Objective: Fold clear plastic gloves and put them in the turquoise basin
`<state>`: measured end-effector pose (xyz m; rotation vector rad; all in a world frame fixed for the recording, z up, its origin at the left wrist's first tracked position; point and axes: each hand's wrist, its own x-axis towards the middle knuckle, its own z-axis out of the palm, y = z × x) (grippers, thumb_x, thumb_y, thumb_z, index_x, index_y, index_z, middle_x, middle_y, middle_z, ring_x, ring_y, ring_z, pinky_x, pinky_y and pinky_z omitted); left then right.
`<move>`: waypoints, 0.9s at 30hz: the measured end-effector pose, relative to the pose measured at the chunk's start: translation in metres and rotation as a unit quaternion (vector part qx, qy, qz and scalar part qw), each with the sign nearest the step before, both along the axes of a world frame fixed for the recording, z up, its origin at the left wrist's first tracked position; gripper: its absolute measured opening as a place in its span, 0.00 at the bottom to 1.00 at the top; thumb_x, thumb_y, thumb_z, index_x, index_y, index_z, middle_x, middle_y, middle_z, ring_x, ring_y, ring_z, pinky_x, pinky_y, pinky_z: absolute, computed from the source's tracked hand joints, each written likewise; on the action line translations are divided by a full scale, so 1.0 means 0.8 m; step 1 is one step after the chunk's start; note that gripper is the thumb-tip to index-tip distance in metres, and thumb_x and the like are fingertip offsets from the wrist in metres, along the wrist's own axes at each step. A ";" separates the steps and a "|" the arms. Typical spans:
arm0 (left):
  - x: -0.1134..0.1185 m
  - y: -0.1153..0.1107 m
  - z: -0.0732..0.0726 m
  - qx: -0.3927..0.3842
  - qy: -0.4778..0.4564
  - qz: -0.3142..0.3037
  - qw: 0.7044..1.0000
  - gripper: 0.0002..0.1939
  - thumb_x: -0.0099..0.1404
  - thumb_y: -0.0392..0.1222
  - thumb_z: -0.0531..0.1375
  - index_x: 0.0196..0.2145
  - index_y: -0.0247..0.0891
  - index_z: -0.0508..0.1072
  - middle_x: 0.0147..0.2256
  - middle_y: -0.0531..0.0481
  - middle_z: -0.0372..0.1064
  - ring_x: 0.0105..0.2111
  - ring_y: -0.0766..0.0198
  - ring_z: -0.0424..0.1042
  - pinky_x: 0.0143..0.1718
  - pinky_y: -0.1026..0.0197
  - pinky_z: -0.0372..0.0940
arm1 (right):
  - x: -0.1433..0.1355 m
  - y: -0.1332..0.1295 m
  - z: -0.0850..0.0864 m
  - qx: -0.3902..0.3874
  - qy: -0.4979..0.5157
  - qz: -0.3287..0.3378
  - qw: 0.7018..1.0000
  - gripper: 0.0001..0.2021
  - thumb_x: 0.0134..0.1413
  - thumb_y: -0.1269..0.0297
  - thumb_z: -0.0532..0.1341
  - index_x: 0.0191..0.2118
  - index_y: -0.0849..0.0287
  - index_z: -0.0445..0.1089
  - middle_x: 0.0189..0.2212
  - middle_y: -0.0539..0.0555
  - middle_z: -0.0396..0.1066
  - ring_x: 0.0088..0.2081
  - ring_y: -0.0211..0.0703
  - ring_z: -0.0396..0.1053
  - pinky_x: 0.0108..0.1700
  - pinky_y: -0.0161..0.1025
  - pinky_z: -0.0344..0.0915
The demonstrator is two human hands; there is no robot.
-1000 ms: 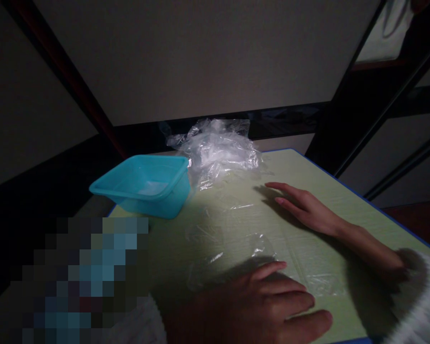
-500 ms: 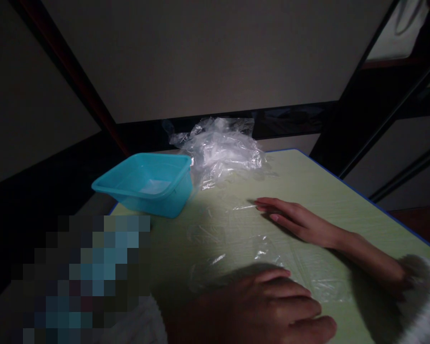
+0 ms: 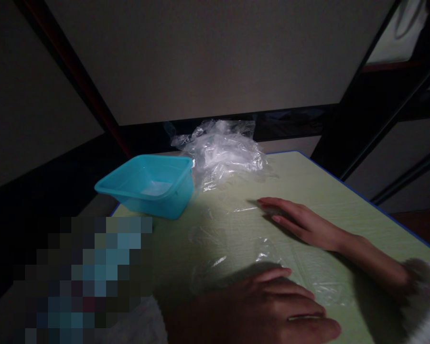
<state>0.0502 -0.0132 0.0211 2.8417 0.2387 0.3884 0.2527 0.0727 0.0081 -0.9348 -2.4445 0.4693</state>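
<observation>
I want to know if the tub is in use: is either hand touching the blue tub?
No, the left hand and right hand are by the clear film on the table, apart from the blue tub.

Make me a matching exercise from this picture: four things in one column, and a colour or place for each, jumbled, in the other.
Things:
1. basin
2. crumpled plastic
3. thin clear film
4. left hand

Colours and places:
A. lying flat, mid-table
B. lowest of the four in the picture, nearest the camera
C. turquoise
D. at the far edge of the table

Right pairs: 1-C, 2-D, 3-A, 4-B.
</observation>
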 end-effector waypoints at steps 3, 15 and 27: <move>-0.004 0.002 -0.006 0.012 -0.033 0.002 0.999 0.16 0.72 0.41 0.44 0.51 0.35 0.62 0.50 0.50 0.67 0.54 0.68 0.60 0.61 0.59 0.41 | 0.000 0.000 0.000 0.008 -0.008 -0.002 1.000 0.19 0.62 0.63 0.49 0.57 0.57 0.56 0.52 0.59 0.66 0.52 0.48 0.65 0.51 0.52 0.65; -0.051 0.137 -0.017 -0.061 -0.141 0.499 0.853 0.11 0.57 0.27 0.55 0.38 0.32 0.71 0.40 0.44 0.71 0.41 0.60 0.70 0.47 0.56 0.64 | 0.005 0.007 0.001 0.060 -0.069 0.052 0.994 0.19 0.63 0.65 0.48 0.58 0.57 0.56 0.53 0.58 0.66 0.52 0.46 0.65 0.57 0.56 0.57; -0.057 0.188 -0.047 -0.117 -0.069 0.600 0.788 0.15 0.66 0.43 0.56 0.48 0.35 0.66 0.46 0.45 0.65 0.42 0.59 0.69 0.41 0.52 0.67 | 0.013 0.008 0.004 0.063 -0.058 0.033 0.996 0.18 0.61 0.66 0.50 0.57 0.56 0.60 0.51 0.58 0.67 0.52 0.45 0.66 0.52 0.51 0.64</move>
